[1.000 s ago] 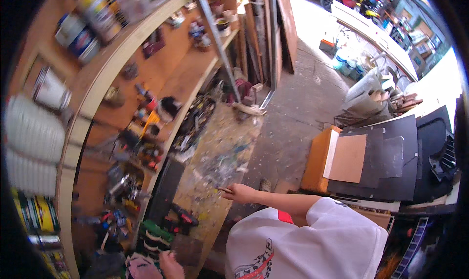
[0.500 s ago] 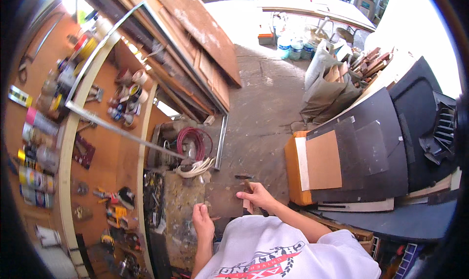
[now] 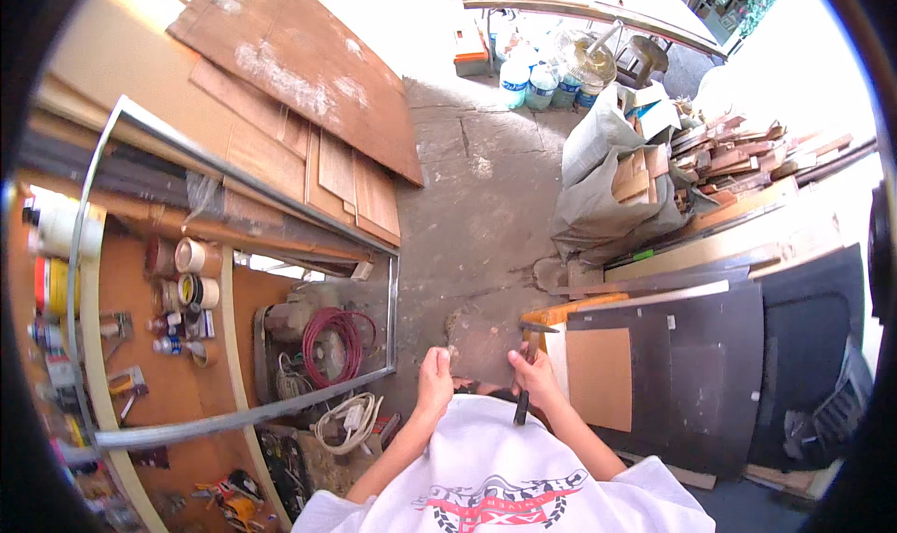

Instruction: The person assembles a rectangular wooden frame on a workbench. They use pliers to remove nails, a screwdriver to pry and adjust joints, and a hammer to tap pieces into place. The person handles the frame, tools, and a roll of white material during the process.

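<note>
Both my hands are low in the middle, in front of my grey shirt. My right hand [image 3: 534, 376] is closed round a hammer [image 3: 521, 408], its dark metal head up past the thumb and its black grip end below the fist. My left hand [image 3: 434, 382] is closed at the near left corner of a thin brown board [image 3: 481, 346]. That board spans the gap between the hands and nearly matches the floor in colour. My right fingers are close to its other side; whether they also grip it, I cannot tell.
To the left, a metal frame [image 3: 252, 419] leans across shelves with jars and tools. A red coiled hose [image 3: 338, 346] and white cable [image 3: 348, 423] lie near it. Wooden panels [image 3: 299, 75] stand far left. Dark panels [image 3: 673, 374] lean right; a sack of offcuts [image 3: 617, 178] stands beyond.
My view has turned and moved forward, shifting the shelves left and down. Both hands have moved right in view, still with the board and hammer. The hammer now shows more clearly.
</note>
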`<action>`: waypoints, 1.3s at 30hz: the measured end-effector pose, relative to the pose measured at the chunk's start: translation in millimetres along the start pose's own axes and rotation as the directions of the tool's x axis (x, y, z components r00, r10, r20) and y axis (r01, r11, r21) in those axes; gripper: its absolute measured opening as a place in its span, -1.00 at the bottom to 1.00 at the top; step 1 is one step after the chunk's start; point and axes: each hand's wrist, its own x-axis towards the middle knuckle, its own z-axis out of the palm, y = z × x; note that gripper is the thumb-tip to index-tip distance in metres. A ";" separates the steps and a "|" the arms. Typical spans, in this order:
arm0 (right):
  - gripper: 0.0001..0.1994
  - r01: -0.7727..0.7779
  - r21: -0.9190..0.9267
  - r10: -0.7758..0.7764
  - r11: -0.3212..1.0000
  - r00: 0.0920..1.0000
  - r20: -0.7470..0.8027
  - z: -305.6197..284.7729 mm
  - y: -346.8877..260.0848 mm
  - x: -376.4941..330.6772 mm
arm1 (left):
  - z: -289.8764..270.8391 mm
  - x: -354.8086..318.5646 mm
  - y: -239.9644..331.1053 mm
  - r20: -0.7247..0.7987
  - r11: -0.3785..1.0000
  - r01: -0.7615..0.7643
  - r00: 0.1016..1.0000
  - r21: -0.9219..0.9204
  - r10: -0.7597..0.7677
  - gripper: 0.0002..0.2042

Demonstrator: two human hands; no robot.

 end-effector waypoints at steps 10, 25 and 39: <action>-0.60 0.285 0.230 -0.271 0.931 0.958 -0.091 -2.7 -171.6 177.1 | 81.0 239.5 185.7 0.152 0.974 -0.126 0.976 -0.189 0.156 -0.70; -0.53 0.277 0.173 -0.237 0.945 0.946 -0.222 6.8 -498.7 521.9 | 193.7 642.1 417.1 0.386 0.982 0.037 0.922 -0.184 0.037 -0.68; -0.52 0.283 0.116 -0.083 0.952 0.603 -0.794 40.7 -661.3 766.6 | 65.4 1349.4 666.5 -0.181 0.987 -0.137 0.976 -0.083 0.120 -0.73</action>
